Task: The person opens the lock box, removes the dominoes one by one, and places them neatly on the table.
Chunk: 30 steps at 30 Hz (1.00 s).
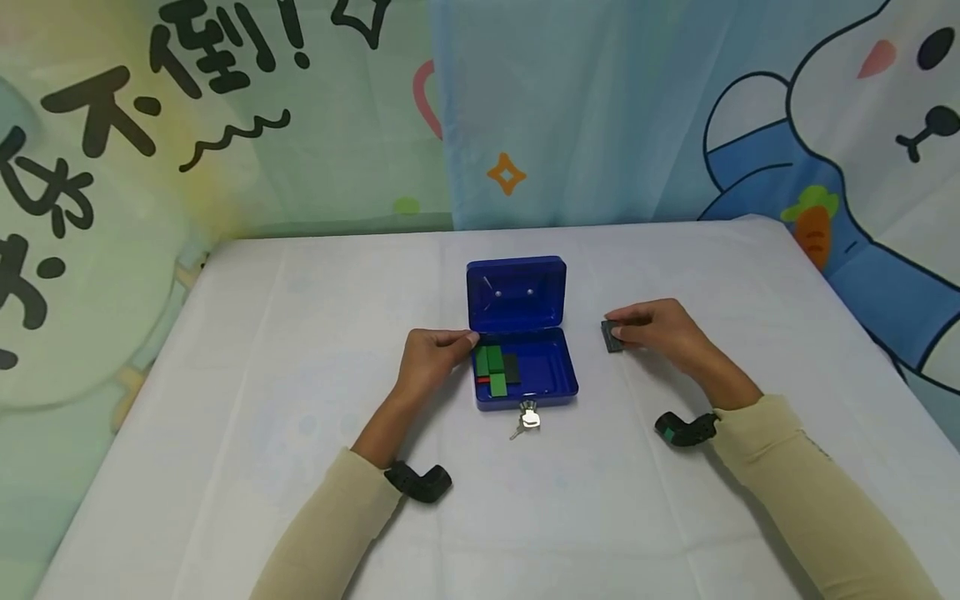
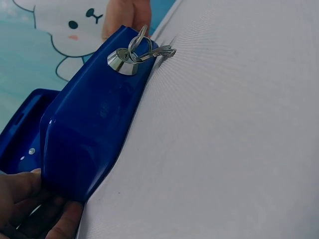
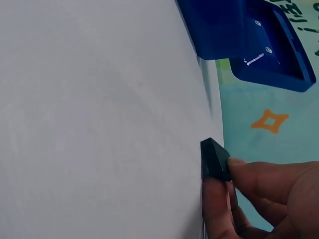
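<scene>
A blue metal cash box (image 1: 539, 400) stands on the table with its lid (image 1: 517, 310) raised. Keys (image 1: 528, 417) on a ring hang from the lock at its front. Green blocks (image 1: 497, 360), a dark block (image 1: 512, 367) and a bit of red lie in the left part of the box. My left hand (image 1: 435, 358) holds the box at its left rear corner, thumb at the rim. To the right of the box, my right hand (image 1: 663, 332) pinches a dark grey block (image 3: 213, 160) between thumb and fingers, at or just above the cloth.
White cloth (image 1: 300, 500) covers the table. Behind it hangs a printed curtain (image 1: 570, 117) with a cartoon animal and lettering. Black wrist devices (image 1: 420, 483) are worn at both sleeve cuffs.
</scene>
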Tool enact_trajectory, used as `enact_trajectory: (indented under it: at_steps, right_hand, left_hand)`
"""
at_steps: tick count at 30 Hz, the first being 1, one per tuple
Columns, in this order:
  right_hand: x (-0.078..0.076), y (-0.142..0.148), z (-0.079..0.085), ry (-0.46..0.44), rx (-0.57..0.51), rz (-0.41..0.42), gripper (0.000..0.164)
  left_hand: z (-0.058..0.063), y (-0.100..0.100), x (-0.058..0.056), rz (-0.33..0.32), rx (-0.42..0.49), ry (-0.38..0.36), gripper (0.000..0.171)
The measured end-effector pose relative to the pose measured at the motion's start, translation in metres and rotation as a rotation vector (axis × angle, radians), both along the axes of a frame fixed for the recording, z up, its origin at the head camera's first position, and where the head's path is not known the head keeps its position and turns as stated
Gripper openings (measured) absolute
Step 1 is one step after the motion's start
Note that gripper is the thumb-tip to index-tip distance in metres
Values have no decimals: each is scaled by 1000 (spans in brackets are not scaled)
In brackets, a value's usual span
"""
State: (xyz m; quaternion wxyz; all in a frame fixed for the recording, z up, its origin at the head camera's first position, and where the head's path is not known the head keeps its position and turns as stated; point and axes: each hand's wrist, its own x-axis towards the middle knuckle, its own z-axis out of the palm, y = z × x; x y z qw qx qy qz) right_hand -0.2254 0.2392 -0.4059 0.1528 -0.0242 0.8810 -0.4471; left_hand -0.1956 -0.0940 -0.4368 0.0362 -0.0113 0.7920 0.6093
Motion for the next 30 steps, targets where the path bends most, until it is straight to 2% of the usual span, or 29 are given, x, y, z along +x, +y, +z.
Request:
enact_trajectory:
  at_steps: [9,30]
  right_hand:
    - [0,-5,-6,54,131,-11,33]
    - [-2,-10,-1,44,168,16,31]
  left_hand:
    - [-1,0,-1,-9,12,12,23]
    - [-1,-1,0,-5,9,8,22]
